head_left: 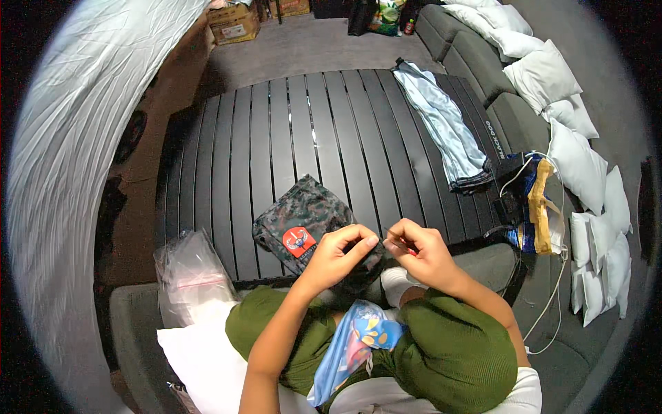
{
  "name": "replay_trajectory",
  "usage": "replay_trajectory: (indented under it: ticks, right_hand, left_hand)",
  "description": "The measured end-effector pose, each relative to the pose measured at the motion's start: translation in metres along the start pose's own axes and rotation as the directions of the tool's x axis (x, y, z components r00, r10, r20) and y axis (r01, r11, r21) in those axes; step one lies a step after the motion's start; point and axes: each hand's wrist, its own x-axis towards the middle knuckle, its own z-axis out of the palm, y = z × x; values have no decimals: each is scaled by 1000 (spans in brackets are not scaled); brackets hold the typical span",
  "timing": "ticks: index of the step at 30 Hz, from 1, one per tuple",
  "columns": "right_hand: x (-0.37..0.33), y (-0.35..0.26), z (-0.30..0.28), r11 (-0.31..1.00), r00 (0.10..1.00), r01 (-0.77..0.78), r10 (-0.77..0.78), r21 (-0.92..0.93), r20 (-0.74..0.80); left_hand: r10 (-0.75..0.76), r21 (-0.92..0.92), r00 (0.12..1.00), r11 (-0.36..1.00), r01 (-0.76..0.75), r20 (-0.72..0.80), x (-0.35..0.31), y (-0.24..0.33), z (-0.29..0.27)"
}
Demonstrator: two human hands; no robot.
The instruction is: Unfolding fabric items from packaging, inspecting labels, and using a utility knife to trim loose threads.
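My left hand (339,254) is closed in a pinch, thumb against forefinger, above the near edge of the table. What it holds, if anything, is too small to make out. Just to its right, my right hand (424,255) is closed too, fingers curled, with a bit of a small red object (412,252) showing among them. The fingertips of both hands are close together but apart. Under and beside my left hand lies a camouflage fabric piece (303,207) with a red round patch, partly hanging over the table edge. A blue patterned cloth (358,338) rests across my lap.
The black slatted table (276,131) bears a folded light blue cloth (441,124) at its right. A clear plastic bag (196,276) lies by the near left corner. At the right are a blue and yellow bag (541,207), a white cable (555,303) and a sofa with white pillows (545,72).
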Motion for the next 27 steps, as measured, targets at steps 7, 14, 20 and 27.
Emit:
replay_trajectory:
  ticks: [7,14,20,27]
  right_hand:
    - [-1,-1,-1,999,1000,26,-26,42,-9]
    - [-3,-2,-3,998,999,25,-23,61,-39]
    - [-1,1,-7,992,996,-67,72,108,-46]
    - [-4,11,-9,984,999,29,-25,-174,22]
  left_hand:
    - [-17,-127,997,992,7,-75,0,1,5]
    - [113,181,988,975,-131,105,3,3,-4]
    - [57,32,998,998,-57,8,1,0,3]
    - [-17,-255,999,967,9,-31,0,6,-1]
